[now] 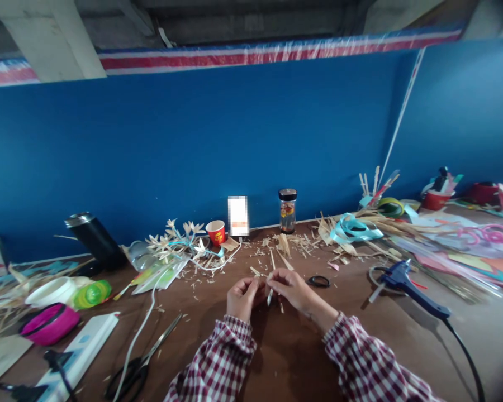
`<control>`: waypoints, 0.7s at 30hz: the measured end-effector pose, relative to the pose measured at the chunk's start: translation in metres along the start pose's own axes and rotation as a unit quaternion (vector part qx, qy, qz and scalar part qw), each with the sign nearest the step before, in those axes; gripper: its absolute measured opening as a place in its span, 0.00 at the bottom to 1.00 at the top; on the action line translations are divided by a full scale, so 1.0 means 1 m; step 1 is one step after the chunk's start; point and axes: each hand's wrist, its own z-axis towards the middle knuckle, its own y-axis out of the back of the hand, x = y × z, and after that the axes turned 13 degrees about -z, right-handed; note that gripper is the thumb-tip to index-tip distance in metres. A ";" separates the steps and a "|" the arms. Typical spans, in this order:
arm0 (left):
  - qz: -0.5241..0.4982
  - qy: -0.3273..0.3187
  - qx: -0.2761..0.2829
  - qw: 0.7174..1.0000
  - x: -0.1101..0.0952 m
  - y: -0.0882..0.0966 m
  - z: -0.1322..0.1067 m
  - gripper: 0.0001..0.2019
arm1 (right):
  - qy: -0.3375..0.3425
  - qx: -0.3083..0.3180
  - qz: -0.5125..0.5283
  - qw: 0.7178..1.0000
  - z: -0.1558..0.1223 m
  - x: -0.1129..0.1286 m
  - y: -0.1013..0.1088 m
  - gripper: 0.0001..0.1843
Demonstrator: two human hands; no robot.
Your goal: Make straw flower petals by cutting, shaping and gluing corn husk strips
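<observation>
My left hand (242, 296) and my right hand (292, 287) meet low over the middle of the brown table. Both are closed in a pinch. A thin pale strip (255, 272), like dried straw or husk, shows at the fingertips of my left hand and runs toward my right. Below the fingers of my right hand juts a small whitish pointed piece (269, 297); its kind is too small to tell. Slender straw sticks (272, 258) lie just beyond the hands. A black ring (319, 281), perhaps a roll of tape, rests to the right.
Black-handled scissors (145, 360) and a white power strip (81, 352) lie at left. On the right is a blue glue gun (414, 290) with its cord. Behind stand husk flowers (184, 237), a red paper cup (216, 233), a phone (238, 216) and a lidded jar (288, 211).
</observation>
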 end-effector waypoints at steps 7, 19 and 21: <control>-0.012 0.002 -0.002 1.000 0.001 -0.001 0.000 0.15 | 0.049 -0.030 -0.042 0.997 0.002 -0.003 -0.008 0.12; -0.012 0.003 0.020 1.000 0.004 0.001 0.002 0.14 | 0.044 -0.070 -0.086 0.993 0.001 -0.003 -0.014 0.09; -0.010 0.000 0.023 1.000 0.007 0.003 0.004 0.15 | 0.046 -0.084 -0.112 0.989 0.001 -0.002 -0.015 0.08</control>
